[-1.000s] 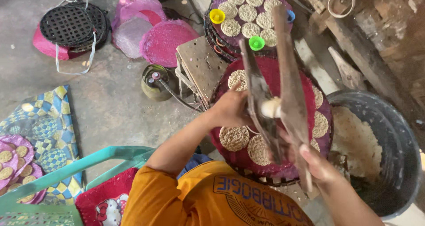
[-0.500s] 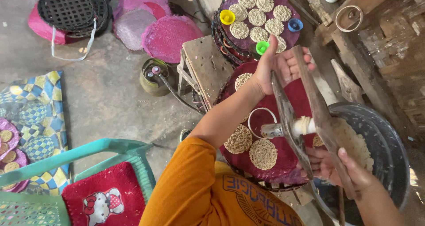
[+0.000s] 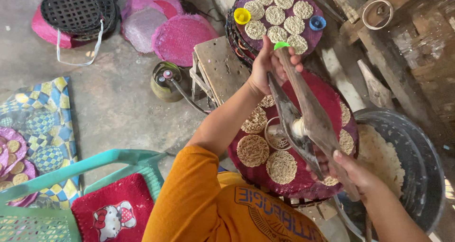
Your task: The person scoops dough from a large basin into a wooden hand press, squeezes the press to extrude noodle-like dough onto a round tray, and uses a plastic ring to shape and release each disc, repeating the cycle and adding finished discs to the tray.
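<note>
Your left hand (image 3: pixel 271 64) has its fingers curled tight around the far tip of the long wooden two-armed press (image 3: pixel 305 123), next to a small green plastic cap (image 3: pixel 281 45) that shows just above your knuckles. Your right hand (image 3: pixel 348 168) grips the near ends of the same press, fingers wrapped over the wood, thumb on top. The two arms of the press run diagonally between your hands, spread apart at the near end, and a pale lump of dough (image 3: pixel 297 127) sits at the middle where they meet.

Directly below that middle a small metal ring (image 3: pixel 276 134) lies on the round dark-red woven tray (image 3: pixel 327 93), with a loose nest of pale noodle strands inside it. Finished round noodle discs (image 3: pixel 252 150) lie around the ring on the tray, some touching one another.

Beyond your left hand, a second round purple woven tray (image 3: pixel 310 33) holds more noodle discs, along with a yellow cap (image 3: pixel 242 15) and a blue cap (image 3: pixel 317 22). To your right stands a large grey bucket (image 3: pixel 426 175) with pale dough in it, just beside the red tray. A small wooden stool (image 3: pixel 219 67) is left of the trays, with an olive-green gas canister (image 3: pixel 166 83) beside it. Nearer you, a teal plastic chair (image 3: pixel 95 161) carries a red cushion (image 3: pixel 113 209).
</note>
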### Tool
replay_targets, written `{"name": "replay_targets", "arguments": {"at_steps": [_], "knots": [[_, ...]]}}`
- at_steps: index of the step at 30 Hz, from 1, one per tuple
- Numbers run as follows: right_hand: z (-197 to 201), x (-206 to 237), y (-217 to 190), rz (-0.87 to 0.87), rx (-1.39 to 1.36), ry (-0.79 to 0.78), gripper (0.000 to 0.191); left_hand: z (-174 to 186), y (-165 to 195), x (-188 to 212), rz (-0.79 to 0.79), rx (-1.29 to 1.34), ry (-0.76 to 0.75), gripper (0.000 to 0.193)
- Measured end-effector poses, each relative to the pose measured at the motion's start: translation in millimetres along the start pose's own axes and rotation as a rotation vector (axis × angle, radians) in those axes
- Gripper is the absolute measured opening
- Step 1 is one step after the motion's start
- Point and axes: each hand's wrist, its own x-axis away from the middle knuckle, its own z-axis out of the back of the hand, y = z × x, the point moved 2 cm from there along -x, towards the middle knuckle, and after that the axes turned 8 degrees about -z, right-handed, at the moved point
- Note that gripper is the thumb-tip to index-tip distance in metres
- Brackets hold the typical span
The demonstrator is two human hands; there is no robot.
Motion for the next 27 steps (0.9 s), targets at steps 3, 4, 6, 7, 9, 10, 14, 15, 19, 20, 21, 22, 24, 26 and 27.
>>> {"name": "replay_targets", "arguments": {"at_steps": [3, 4, 6, 7, 9, 10, 14, 15, 19, 20, 21, 22, 24, 26, 27], "knots": [[3.9, -11.3, -11.3, -0.071, 0.114, 0.199, 0.066, -1.2, 8.9, -10.8, -0.006, -0.029, 0.023, 0.078], [6.1, -12.9, -14.6, -0.069, 0.205, 0.2, 0.063, -1.2, 9.4, -14.0, 0.0, -0.013, 0.015, 0.076], [12.4, -12.0, -17.5, -0.067, 0.386, 0.208, 0.063, -0.1, 5.3, -19.7, 0.013, 0.025, -0.001, 0.074], [16.5, -9.5, -17.6, -0.038, 0.319, 0.224, 0.06, 1.3, 1.6, -22.3, 0.018, 0.026, 0.016, 0.074], [24.3, 0.4, -12.3, 0.018, 0.184, 0.256, 0.055, 4.8, -9.0, -24.6, 0.027, 0.03, 0.052, 0.072], [28.5, 5.2, -8.2, 0.001, 0.192, 0.267, 0.055, 5.6, -14.7, -25.2, 0.03, 0.038, 0.065, 0.072], [33.0, 27.7, 11.6, -0.027, 0.145, 0.284, 0.052, 15.8, -38.1, -15.1, 0.054, 0.046, 0.128, 0.071], [31.2, 31.8, 15.2, -0.02, 0.113, 0.281, 0.05, 17.5, -42.0, -11.1, 0.065, 0.04, 0.144, 0.071], [14.9, 33.6, 22.3, -0.127, 0.149, 0.378, 0.048, 20.8, -40.5, 7.0, 0.073, 0.006, 0.214, 0.071], [6.3, 27.1, 23.6, -0.137, 0.082, 0.363, 0.047, 20.8, -36.3, 10.3, 0.072, -0.003, 0.234, 0.072], [-2.0, 21.1, 23.6, -0.149, 0.015, 0.348, 0.047, 20.4, -31.7, 12.9, 0.071, -0.011, 0.253, 0.073], [-8.9, 15.5, 20.8, -0.123, 0.025, 0.339, 0.046, 20.1, -25.8, 13.8, 0.076, -0.025, 0.269, 0.073], [-19.5, 5.1, 13.0, -0.073, 0.043, 0.32, 0.043, 19.3, -14.7, 12.3, 0.087, -0.055, 0.303, 0.074], [-23.6, -1.0, 3.8, -0.05, 0.054, 0.355, 0.039, 18.3, -7.3, 6.1, 0.072, -0.059, 0.298, 0.074], [-24.2, -2.0, -0.2, -0.035, 0.061, 0.373, 0.037, 18.4, -5.3, 3.6, 0.062, -0.062, 0.292, 0.074]]}}
